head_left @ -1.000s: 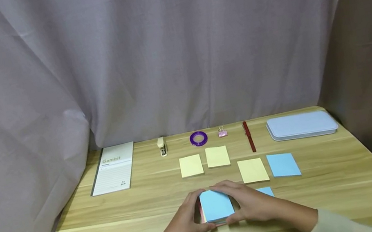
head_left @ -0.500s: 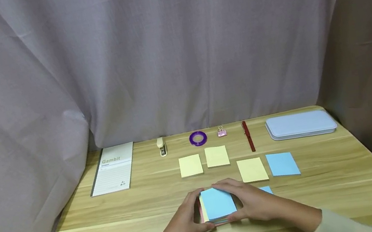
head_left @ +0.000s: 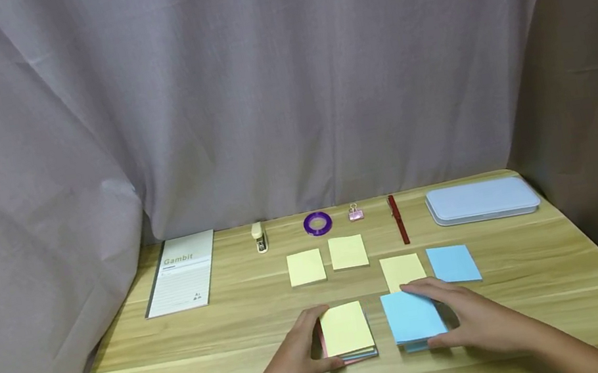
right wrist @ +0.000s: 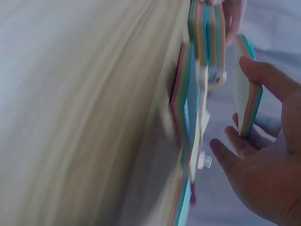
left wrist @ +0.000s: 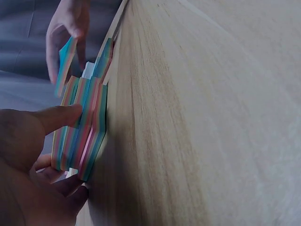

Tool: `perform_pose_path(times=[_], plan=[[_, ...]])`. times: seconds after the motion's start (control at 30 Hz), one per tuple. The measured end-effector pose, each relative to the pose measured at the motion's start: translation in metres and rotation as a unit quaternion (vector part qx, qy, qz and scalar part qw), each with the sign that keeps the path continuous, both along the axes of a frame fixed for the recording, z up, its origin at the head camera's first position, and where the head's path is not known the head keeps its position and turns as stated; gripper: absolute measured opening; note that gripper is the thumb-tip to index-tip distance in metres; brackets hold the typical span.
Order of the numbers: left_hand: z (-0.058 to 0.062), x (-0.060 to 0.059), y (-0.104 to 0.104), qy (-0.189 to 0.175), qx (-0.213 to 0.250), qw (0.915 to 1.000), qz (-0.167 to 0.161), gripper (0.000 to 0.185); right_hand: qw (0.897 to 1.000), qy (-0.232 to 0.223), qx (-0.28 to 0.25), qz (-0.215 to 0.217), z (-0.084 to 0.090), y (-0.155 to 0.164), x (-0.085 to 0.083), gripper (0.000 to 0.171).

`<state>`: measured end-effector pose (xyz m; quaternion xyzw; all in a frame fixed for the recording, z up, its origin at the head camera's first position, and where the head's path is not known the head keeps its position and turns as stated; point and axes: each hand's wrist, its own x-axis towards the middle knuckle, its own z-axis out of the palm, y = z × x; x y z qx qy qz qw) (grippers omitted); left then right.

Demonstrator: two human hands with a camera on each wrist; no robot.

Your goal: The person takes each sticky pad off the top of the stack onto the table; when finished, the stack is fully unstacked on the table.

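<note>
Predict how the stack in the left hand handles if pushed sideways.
The stack would likely shear instead of sliding as one: its pads sit out of line. Each looks thick, so probably fairly stiff. Tipping seems unlikely; the stack looks wider than tall.

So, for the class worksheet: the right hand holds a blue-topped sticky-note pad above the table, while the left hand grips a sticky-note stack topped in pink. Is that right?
Not quite: the sticky-note stack in the left hand is topped in yellow, not pink, as the head view shows. The right hand does hold a blue-topped sticky-note pad above the table.
</note>
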<state>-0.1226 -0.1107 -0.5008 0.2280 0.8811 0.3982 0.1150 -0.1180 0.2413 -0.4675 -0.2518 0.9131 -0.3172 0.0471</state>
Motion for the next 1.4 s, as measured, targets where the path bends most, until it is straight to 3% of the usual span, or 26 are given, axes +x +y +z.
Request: perform_pose_path(times=[0.33, 0.57, 0.7, 1.0, 1.27, 1.4], plan=[[-0.001, 0.0, 0.0, 0.003, -0.002, 1.0, 0.002, 0.089, 0.999, 0.021, -0.009, -0.04, -0.015, 0.071, 0.015, 0.085], [0.0, 0.001, 0.0, 0.002, 0.003, 1.0, 0.003, 0.088, 0.996, -0.026, 0.044, -0.068, -0.022, 0.096, 0.015, 0.082], [0.0, 0.001, 0.0, 0.009, 0.001, 1.0, 0.002, 0.088, 0.996, -0.036, 0.061, -0.063, -0.025, 0.099, 0.012, 0.084], [0.001, 0.0, 0.0, 0.02, 0.006, 0.9998, -0.002, 0.086, 0.995, 0.045, 0.073, -0.048, -0.031, 0.095, 0.013, 0.086], [0.0, 0.0, 0.0, 0.023, 0.005, 0.9997, -0.002, 0.087, 0.992, 0.093, 0.07, -0.039, -0.008, 0.081, 0.014, 0.084], [-0.001, 0.0, 0.0, 0.025, 0.006, 0.9997, -0.001, 0.087, 0.995, 0.075, 0.06, -0.027, 0.007, 0.063, 0.009, 0.082]])
